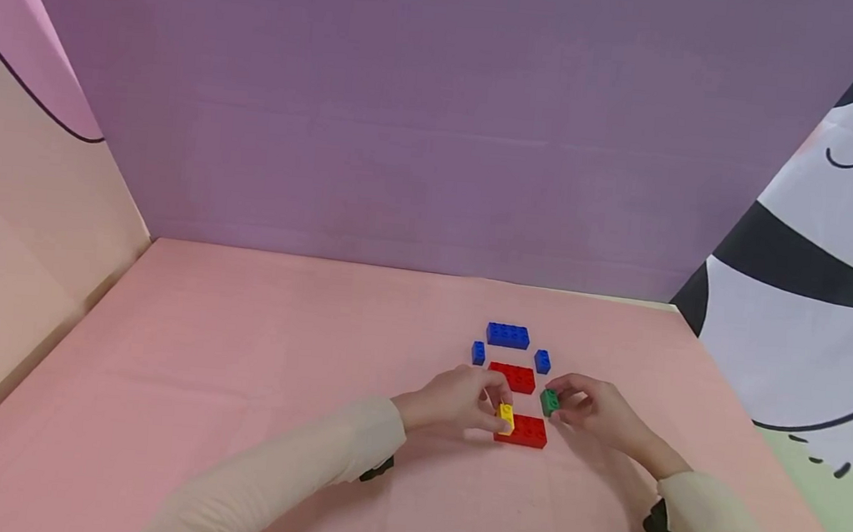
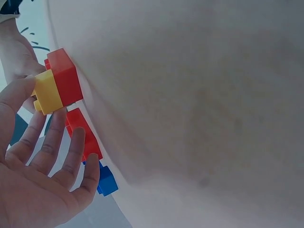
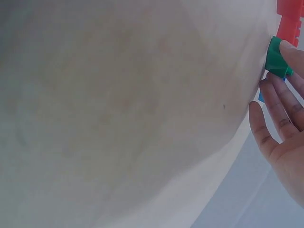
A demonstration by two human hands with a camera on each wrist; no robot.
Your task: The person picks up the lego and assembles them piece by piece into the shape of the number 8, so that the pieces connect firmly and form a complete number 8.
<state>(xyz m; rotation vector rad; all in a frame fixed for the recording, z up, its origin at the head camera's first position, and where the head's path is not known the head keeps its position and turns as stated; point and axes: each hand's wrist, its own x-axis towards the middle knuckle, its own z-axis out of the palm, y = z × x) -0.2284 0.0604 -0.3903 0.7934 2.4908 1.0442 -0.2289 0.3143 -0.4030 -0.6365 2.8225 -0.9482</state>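
Between its thumb and fingers my left hand (image 1: 457, 398) pinches a small yellow toy brick (image 1: 505, 418). That brick is at the left end of the nearest red brick (image 1: 529, 432); whether the two touch, I cannot tell. My right hand (image 1: 606, 414) pinches a small green brick (image 1: 549, 403) just right of the red bricks, close to the tabletop. A second red brick (image 1: 514, 378) lies farther back, partly covered by the left hand. In the left wrist view the yellow brick (image 2: 49, 92) overlaps the red one (image 2: 68, 78). The right wrist view shows the green brick (image 3: 276, 58) under the thumb.
Behind the red bricks lie a long blue brick (image 1: 508, 335) and two small blue bricks, one at left (image 1: 478, 353) and one at right (image 1: 543, 361). All are on a pink tabletop (image 1: 278, 338), with a purple panel (image 1: 422, 132) along its back edge.
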